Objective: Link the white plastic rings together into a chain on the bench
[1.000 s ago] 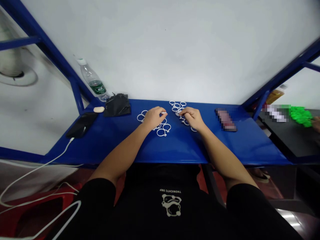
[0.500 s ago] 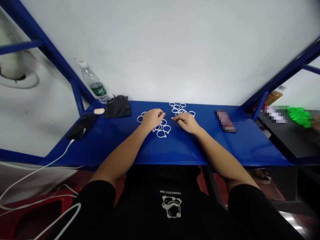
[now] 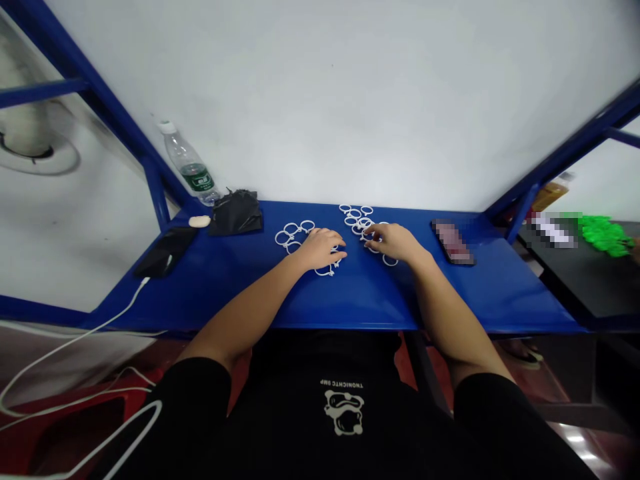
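Several white plastic rings lie in two groups on the blue table [image 3: 350,300]. My left hand [image 3: 323,248] rests with curled fingers on the left group of rings [image 3: 291,233], covering some of them; what it grips, if anything, is hidden. My right hand [image 3: 395,241] reaches into the right group of rings [image 3: 356,219], its fingertips pinched on a ring at the group's near edge. One more ring [image 3: 391,261] lies just beside the right wrist.
A water bottle [image 3: 189,167], a black pouch [image 3: 236,212], a small white object [image 3: 199,221] and a dark phone [image 3: 164,251] on a white cable sit at the left. A blurred device [image 3: 453,242] lies at the right. Blue frame bars rise on both sides.
My left hand slid right and nearer, uncovering rings at the left. My right hand went left toward the other hand, then back right into the right group of rings.
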Demonstrator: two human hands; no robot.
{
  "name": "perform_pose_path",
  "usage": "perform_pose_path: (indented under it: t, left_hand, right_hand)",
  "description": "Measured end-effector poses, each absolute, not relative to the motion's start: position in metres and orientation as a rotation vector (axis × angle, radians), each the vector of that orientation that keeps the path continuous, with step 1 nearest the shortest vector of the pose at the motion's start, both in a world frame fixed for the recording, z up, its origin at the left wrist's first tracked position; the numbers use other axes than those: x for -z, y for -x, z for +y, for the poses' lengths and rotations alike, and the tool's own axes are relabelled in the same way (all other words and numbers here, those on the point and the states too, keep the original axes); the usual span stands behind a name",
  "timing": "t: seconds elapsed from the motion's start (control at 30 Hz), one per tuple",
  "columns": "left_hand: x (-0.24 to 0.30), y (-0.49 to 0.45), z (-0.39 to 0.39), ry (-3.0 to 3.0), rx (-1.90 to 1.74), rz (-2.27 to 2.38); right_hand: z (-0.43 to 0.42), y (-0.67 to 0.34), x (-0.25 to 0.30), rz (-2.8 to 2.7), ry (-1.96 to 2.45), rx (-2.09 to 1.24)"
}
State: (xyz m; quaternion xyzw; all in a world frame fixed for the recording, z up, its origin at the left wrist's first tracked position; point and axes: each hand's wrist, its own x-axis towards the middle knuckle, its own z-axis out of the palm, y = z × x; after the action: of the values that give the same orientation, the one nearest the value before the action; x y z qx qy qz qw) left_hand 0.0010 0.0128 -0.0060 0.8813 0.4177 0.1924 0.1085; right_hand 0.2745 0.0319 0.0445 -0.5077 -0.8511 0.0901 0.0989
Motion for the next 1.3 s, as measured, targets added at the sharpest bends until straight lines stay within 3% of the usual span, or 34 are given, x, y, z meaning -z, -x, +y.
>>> perform_pose_path:
  t: [0.23, 0.53, 0.67, 1.3]
  left_hand:
    - [0.003, 0.002, 0.014, -2.589, -0.593, 1.347]
    - [0.0, -0.007, 0.005, -2.495, -1.016, 1.127]
    - [0.001, -0.008, 0.004, -2.44, -0.999, 1.144]
    - [0.004, -0.007, 0.011, -2.305, -0.95, 1.308]
  right_hand:
    - [0.032, -0.264, -0.031, -2.608, 1.573, -0.293]
    - [0.016, -0.241, -0.027, -2.273, 1.005, -0.48]
    - [0.01, -0.23, -0.02, -2.216, 0.934, -0.5]
    - [0.046, -0.262, -0.009, -2.316, 1.425, -0.163]
